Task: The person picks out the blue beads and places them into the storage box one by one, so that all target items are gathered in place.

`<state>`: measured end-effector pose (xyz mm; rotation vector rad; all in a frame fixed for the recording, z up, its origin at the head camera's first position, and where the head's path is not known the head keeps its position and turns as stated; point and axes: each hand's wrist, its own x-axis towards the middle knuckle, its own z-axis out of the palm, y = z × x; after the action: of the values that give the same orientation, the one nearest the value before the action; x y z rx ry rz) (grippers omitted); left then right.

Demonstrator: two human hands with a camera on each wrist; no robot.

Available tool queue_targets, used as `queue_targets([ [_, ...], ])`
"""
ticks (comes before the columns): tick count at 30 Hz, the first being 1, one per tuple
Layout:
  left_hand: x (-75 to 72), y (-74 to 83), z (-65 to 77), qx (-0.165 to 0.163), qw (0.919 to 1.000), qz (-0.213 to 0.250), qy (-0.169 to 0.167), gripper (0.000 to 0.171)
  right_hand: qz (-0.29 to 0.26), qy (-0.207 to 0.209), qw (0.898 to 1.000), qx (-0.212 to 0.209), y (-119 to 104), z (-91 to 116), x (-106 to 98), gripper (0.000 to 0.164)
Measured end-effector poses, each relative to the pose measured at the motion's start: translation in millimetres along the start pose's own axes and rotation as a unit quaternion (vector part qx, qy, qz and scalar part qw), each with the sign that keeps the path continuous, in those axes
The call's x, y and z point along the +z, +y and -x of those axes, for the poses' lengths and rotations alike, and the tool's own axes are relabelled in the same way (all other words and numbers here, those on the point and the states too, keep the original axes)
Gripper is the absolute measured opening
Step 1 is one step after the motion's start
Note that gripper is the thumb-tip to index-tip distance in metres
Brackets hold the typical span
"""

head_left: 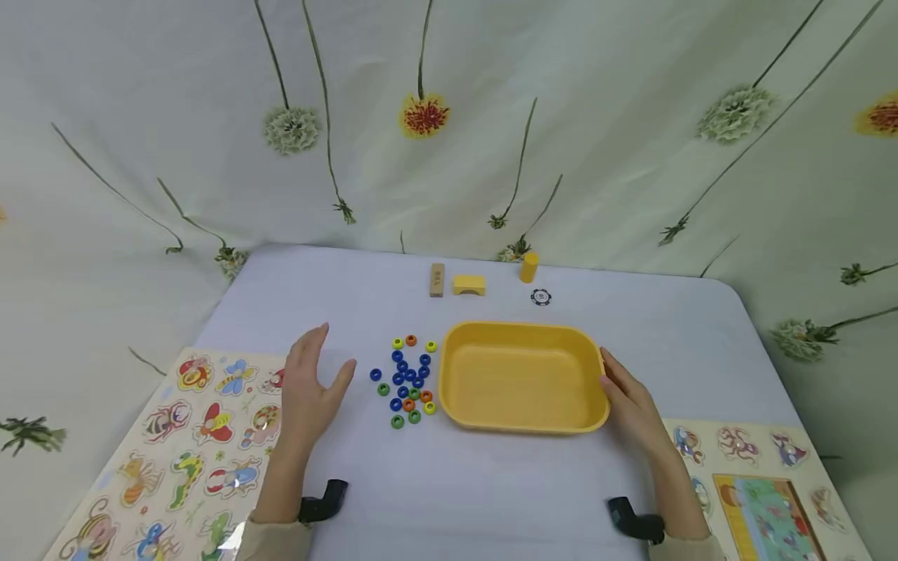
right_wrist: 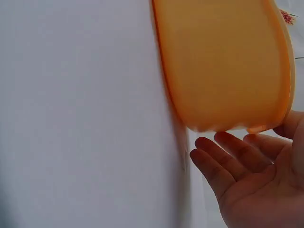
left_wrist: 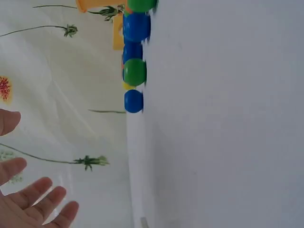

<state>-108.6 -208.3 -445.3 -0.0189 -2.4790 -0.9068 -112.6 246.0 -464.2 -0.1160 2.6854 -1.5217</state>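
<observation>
A: What lies on the surface (head_left: 491, 483)?

B: A yellow tray (head_left: 522, 377) sits mid-surface, empty, with insect puzzle boards (head_left: 175, 452) at both near corners.

A: And the hands?

B: The right hand (head_left: 631, 405) lies at the tray's right rim with fingers straight and relaxed, gripping nothing. The left hand (head_left: 309, 393) hovers spread and released, just left of the beads (head_left: 408, 382).

A: Where are those exactly?

B: They are scattered between the left hand and the tray's left wall: blue, green, orange and yellow rings.
</observation>
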Motion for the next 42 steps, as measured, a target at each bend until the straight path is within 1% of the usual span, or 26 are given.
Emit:
queue_targets([
  [2,7.4,1.4,2.6,-0.006,0.9975,0.069,0.011,0.060,-0.021,0.007,1.000,-0.004,0,2,4,0.049],
  [3,13.0,-1.5,4.6,-0.008,0.9945,0.104,0.012,0.058,-0.031,0.013,0.999,-0.007,1,3,5,0.048],
  [5,20.5,-1.9,8.9,-0.026,0.9901,0.138,0.003,0.056,-0.042,0.024,0.999,-0.013,1,4,6,0.047],
  [7,26.0,-2.3,12.0,-0.040,0.9859,0.162,-0.008,0.055,-0.056,0.028,0.998,-0.017,1,5,8,0.046],
  [9,30.7,-4.3,13.5,-0.046,0.9856,0.162,-0.015,0.055,-0.069,0.028,0.997,-0.018,1,5,9,0.045],
  [10,29.8,-1.6,13.4,-0.055,0.9858,0.157,-0.020,0.055,-0.074,0.027,0.997,-0.016,0,5,10,0.045],
  [12,31.4,-3.8,13.4,-0.066,0.9834,0.167,-0.028,0.054,-0.087,0.026,0.996,-0.012,-1,4,12,0.045],
  [15,35.8,-8.3,11.8,-0.101,0.9784,0.173,-0.049,0.053,-0.111,0.025,0.994,-0.009,-1,3,13,0.045],
  [19,42.7,-17.3,12.3,-0.154,0.9727,0.157,-0.074,0.051,-0.139,0.022,0.990,-0.008,1,3,15,0.045],
  [22,47.1,-21.9,12.6,-0.169,0.9723,0.134,-0.090,0.049,-0.149,0.022,0.989,-0.008,5,3,16,0.045],
  [27,48.4,-21.5,12.6,-0.169,0.9756,0.090,-0.108,0.045,-0.150,0.023,0.988,-0.008,13,2,17,0.045],
  [31,49.1,-20.8,13.1,-0.155,0.9801,0.066,-0.105,0.040,-0.150,0.023,0.988,-0.011,16,3,18,0.046],
  [35,51.4,-21.0,12.6,-0.147,0.9821,0.048,-0.107,0.035,-0.153,0.027,0.988,-0.013,17,3,18,0.045],
  [39,54.7,-22.6,11.5,-0.139,0.9835,0.032,-0.111,0.026,-0.154,0.030,0.988,-0.005,16,3,18,0.045],
  [42,55.2,-20.5,10.5,-0.137,0.9853,0.035,-0.096,0.021,-0.160,0.032,0.987,-0.007,14,2,18,0.045],
])
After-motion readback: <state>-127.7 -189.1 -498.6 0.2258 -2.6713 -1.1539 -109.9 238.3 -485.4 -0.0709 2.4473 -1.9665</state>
